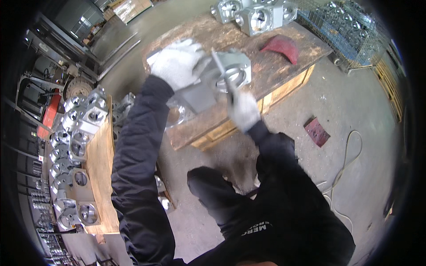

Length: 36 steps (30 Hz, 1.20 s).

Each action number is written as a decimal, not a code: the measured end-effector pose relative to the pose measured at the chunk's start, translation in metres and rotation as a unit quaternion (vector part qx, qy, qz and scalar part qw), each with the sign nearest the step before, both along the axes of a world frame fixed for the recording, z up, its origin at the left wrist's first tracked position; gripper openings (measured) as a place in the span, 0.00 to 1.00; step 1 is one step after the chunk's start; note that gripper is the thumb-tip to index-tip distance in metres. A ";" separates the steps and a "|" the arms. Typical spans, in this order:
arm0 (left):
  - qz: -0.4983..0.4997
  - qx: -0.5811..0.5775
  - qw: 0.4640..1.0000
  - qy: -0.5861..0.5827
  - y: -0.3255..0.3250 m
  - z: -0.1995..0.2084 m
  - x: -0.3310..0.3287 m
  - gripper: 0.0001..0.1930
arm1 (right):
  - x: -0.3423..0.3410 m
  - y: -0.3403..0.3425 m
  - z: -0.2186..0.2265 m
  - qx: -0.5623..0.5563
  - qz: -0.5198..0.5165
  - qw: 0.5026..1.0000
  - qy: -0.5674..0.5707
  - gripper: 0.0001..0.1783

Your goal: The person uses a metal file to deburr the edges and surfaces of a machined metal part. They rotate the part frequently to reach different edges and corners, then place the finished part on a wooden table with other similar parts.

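Observation:
My left hand [176, 64], in a white glove, holds a grey metal casting on the wooden workbench; the glove covers part of it. The casting's round bored opening [237, 77] faces right, next to a flat grey face [199, 98]. My right hand [245, 111], also gloved, is closed around the handle of a long narrow tool that looks like a metal file [220, 66]. The file slants up and left across the casting's bore, and motion blurs it slightly. Whether it touches the metal I cannot tell. Another ring-shaped opening [176, 115] shows at the bench's near left.
More castings [259, 20] stand at the bench's far end, near a curved red piece [282, 48]. Several castings crowd a wooden surface [100, 177] at left. A wire cage [344, 35] holds metal parts at far right. A red sheet [317, 131] and a cable [346, 164] lie on the floor.

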<state>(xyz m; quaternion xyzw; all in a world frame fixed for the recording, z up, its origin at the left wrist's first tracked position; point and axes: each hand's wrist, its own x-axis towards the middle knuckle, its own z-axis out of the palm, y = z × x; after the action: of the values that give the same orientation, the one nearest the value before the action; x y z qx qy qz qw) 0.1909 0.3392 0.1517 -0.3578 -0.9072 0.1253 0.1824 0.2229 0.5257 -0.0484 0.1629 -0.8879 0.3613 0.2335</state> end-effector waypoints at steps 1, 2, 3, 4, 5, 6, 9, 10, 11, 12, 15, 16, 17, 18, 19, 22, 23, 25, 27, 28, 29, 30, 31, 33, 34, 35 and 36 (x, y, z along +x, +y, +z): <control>-0.019 0.000 1.000 0.024 0.002 0.000 0.002 0.14 | 0.010 0.004 0.002 -0.024 0.023 0.999 -0.025 0.32; -0.015 -0.002 1.000 0.018 0.002 0.003 0.002 0.14 | 0.018 0.007 0.005 -0.037 0.046 0.994 -0.095 0.33; -0.013 0.004 1.000 0.009 0.004 0.003 0.004 0.14 | 0.009 0.010 0.002 -0.026 0.030 0.999 -0.021 0.32; -0.006 0.012 1.000 0.000 0.005 0.003 0.006 0.14 | -0.009 0.010 0.001 -0.002 0.008 1.000 0.011 0.32; 0.007 0.001 1.000 -0.008 0.006 0.004 0.007 0.13 | -0.022 0.011 -0.001 0.000 -0.034 0.987 0.159 0.31; 0.019 -0.010 1.000 -0.017 0.007 0.003 0.009 0.13 | -0.038 0.007 0.003 -0.071 -0.009 0.987 0.146 0.32; 0.014 -0.008 1.000 -0.015 0.008 0.006 0.008 0.13 | -0.003 0.017 0.005 -0.048 0.009 0.999 -0.001 0.34; 0.010 -0.012 1.000 -0.016 0.008 0.007 0.007 0.12 | 0.009 0.021 0.005 -0.053 0.020 0.997 -0.051 0.35; 0.000 -0.007 1.000 -0.008 0.008 0.007 0.006 0.12 | 0.004 0.023 0.003 -0.046 0.014 0.999 -0.025 0.33; -0.008 0.002 1.000 -0.005 0.008 0.007 0.005 0.12 | -0.001 0.023 0.000 -0.025 0.008 0.999 -0.046 0.30; -0.009 -0.017 1.000 0.002 0.008 0.006 0.005 0.12 | -0.033 0.016 -0.002 -0.114 -0.032 0.988 0.100 0.26; -0.007 -0.025 1.000 0.001 0.008 0.006 0.005 0.12 | -0.027 0.017 0.000 -0.132 -0.015 0.987 0.095 0.28; -0.007 -0.014 1.000 -0.004 0.007 0.005 0.006 0.12 | -0.016 0.018 0.000 -0.094 -0.015 0.995 0.009 0.28; -0.006 -0.016 1.000 0.003 0.007 0.005 0.005 0.12 | -0.003 0.022 -0.001 -0.055 -0.016 0.996 -0.072 0.29; -0.011 -0.012 1.000 0.009 0.007 0.004 0.005 0.12 | 0.006 0.021 -0.006 -0.082 0.012 0.996 -0.041 0.34; -0.023 -0.015 1.000 0.014 0.006 0.003 0.002 0.12 | -0.008 0.024 0.005 -0.012 -0.034 0.999 -0.037 0.30; -0.018 -0.015 1.000 0.010 0.005 0.002 0.002 0.12 | -0.018 0.023 0.010 -0.078 -0.019 0.995 -0.062 0.28; -0.019 -0.009 1.000 0.005 0.003 0.002 0.004 0.11 | -0.023 0.023 0.008 -0.110 -0.025 0.994 -0.009 0.25; -0.048 -0.002 0.999 0.011 -0.002 0.002 0.008 0.11 | -0.007 0.029 0.000 -0.111 -0.031 0.993 0.006 0.26; -0.060 0.000 0.998 0.007 -0.004 0.002 0.011 0.11 | 0.004 0.033 -0.005 -0.151 -0.012 0.981 -0.123 0.26; -0.065 -0.014 0.998 0.023 -0.005 0.002 0.014 0.11 | 0.002 0.034 -0.009 -0.163 -0.002 0.983 -0.084 0.26; -0.070 -0.004 0.997 0.031 -0.006 0.004 0.014 0.11 | 0.004 0.035 -0.013 -0.171 -0.005 0.981 -0.091 0.26; -0.063 0.005 0.998 0.025 -0.006 0.004 0.017 0.11 | 0.000 0.035 -0.015 -0.148 -0.027 0.986 -0.067 0.27; -0.045 0.011 0.999 0.016 -0.005 0.004 0.023 0.11 | -0.001 0.033 -0.015 -0.156 -0.052 0.985 -0.058 0.28; -0.030 0.016 0.999 0.011 -0.004 0.004 0.024 0.11 | 0.005 0.032 -0.015 -0.178 -0.044 0.979 -0.092 0.28; -0.020 0.016 1.000 -0.005 -0.003 0.005 0.025 0.11 | 0.012 0.031 -0.014 -0.202 -0.035 0.973 -0.110 0.28; -0.010 0.015 1.000 -0.018 -0.002 0.006 0.025 0.11 | 0.017 0.029 -0.013 -0.225 -0.026 0.963 -0.144 0.27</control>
<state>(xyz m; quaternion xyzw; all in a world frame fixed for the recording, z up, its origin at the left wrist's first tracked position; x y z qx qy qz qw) 0.2154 0.3374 0.1572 -0.3659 -0.9086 0.1032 0.1730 0.2401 0.5552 -0.0609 0.0291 -0.8122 0.5649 0.1429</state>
